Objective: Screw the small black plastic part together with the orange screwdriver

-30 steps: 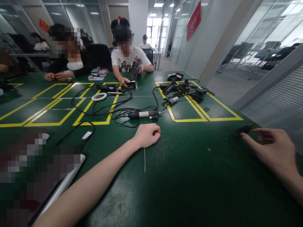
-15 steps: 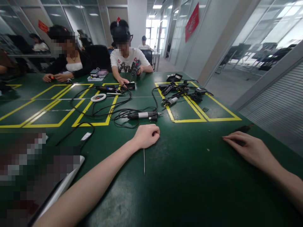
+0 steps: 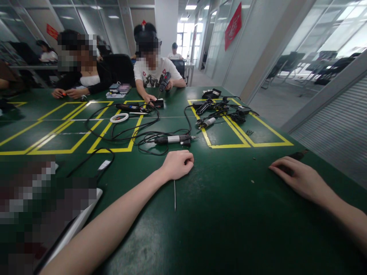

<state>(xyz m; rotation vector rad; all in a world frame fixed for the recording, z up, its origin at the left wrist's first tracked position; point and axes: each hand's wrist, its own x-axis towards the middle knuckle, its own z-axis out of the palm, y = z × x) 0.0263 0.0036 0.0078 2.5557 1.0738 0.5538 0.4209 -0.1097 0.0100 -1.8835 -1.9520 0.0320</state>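
Observation:
My left hand (image 3: pixel 177 164) rests on the green table (image 3: pixel 229 214) as a loose fist, and nothing shows in it. A thin grey rod (image 3: pixel 174 195) lies on the table just below that hand, running towards me. Far to the right, near the table's edge, my right hand (image 3: pixel 302 178) lies over a flat black piece (image 3: pixel 296 155). Its fingers are curved down and closed on the piece. Only the piece's far end and a dark patch under the fingers show.
A corded electric screwdriver (image 3: pixel 175 139) and tangled black cables lie just beyond my left hand. Black tools (image 3: pixel 218 109) and small screws (image 3: pixel 250 132) sit in a yellow-taped box. A white tape ring (image 3: pixel 119 117) lies left. Two people sit opposite; one holds a drill (image 3: pixel 164 81).
My right hand came in from the right with its fingers spread, settled onto the black piece and curled over it. My left hand has stayed still.

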